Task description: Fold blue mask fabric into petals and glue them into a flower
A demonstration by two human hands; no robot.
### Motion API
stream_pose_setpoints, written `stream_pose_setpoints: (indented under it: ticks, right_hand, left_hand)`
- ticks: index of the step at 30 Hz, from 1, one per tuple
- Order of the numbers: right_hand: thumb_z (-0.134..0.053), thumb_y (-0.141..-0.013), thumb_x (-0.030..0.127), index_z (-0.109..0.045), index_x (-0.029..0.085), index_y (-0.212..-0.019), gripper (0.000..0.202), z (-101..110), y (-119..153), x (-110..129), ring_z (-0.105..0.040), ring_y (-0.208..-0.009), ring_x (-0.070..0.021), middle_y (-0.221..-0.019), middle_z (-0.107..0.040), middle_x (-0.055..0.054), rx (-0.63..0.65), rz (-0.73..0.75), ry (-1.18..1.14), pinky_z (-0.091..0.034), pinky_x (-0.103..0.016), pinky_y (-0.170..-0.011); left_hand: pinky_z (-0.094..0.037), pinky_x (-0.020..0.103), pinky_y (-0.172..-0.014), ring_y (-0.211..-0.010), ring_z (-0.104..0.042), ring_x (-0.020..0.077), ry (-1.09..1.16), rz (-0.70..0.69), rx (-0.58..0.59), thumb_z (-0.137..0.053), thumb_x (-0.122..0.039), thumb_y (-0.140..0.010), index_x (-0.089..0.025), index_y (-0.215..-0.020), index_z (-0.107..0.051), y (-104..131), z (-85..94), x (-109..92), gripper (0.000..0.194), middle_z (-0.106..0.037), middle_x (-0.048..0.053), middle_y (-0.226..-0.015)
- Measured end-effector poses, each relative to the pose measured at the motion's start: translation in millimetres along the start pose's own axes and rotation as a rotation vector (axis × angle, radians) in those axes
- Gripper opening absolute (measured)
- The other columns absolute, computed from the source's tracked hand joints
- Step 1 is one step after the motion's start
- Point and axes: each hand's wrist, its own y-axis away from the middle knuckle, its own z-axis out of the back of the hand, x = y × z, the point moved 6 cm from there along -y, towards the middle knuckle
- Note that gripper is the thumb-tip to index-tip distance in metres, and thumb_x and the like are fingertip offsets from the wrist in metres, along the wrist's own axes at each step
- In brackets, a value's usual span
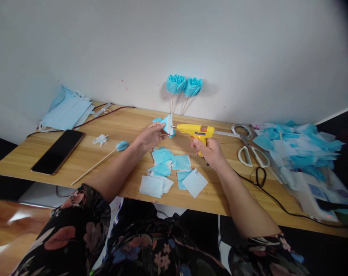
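My left hand (152, 137) reaches in from seven o'clock over the bench (116, 124), forearm slanting towards one, fingertips pinching the folded blue-and-white piece (167, 123). That piece sits just off those fingertips, towards two o'clock, so the left is the nearer hand. On its right side I have the metal nozzle (174, 127) right up against it; I can't tell whether they touch. The yellow glue gun (188, 128) lies nearly level, its long axis from nine to three, nozzle at nine. My right hand (212, 151) wraps the gun's handle, forearm rising from five o'clock towards ten or eleven.
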Motion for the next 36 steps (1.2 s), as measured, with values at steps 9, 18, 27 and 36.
stream_pose_setpoints:
  ticks: [9,18,27,36]
  right_hand:
    - [-0.061,-0.084,0.061,-0.064,0.022,-0.071,0.041,4,2,3,-0.059,-0.061,-0.0192,-0.066,-0.065,-0.003,-0.065,0.106,0.260,-0.046,-0.032,-0.060]
    - [-0.062,-0.091,0.053,-0.076,0.026,-0.100,0.032,2,4,9,-0.070,-0.111,-0.0329,-0.107,-0.078,-0.009,-0.058,0.298,0.404,-0.053,-0.046,-0.097]
    - [-0.061,-0.090,0.057,-0.076,0.022,-0.099,0.039,32,-2,1,-0.071,-0.085,-0.0217,-0.098,-0.078,-0.007,-0.319,0.199,0.104,-0.057,-0.031,-0.066]
    - [-0.078,-0.078,0.061,-0.068,0.020,-0.084,0.042,61,-21,-48,-0.059,-0.056,-0.0094,-0.071,-0.067,0.000,-0.538,-0.217,-0.452,-0.052,-0.017,-0.042]
  left_hand:
    - [-0.047,0.022,-0.062,-0.064,-0.067,0.0110,-0.002,-0.004,-0.016,-0.085,-0.024,-0.076,-0.015,-0.081,-0.063,-2,1.4,0,0.024,-0.070,0.000,-0.069]
    - [-0.049,0.022,-0.062,-0.065,-0.068,0.0107,0.001,-0.008,0.008,-0.088,-0.025,-0.072,-0.015,-0.080,-0.062,-4,3.3,2,0.029,-0.071,-0.001,-0.071]
    - [-0.048,0.021,-0.059,-0.063,-0.065,0.0096,0.031,-0.023,0.019,-0.092,-0.029,-0.066,-0.016,-0.079,-0.060,-3,1.6,1,0.037,-0.069,-0.002,-0.068]
    - [-0.048,0.020,-0.057,-0.060,-0.063,0.0080,0.007,-0.045,0.045,-0.093,-0.031,-0.064,-0.016,-0.076,-0.060,-2,-0.8,-1,0.039,-0.068,-0.003,-0.068]
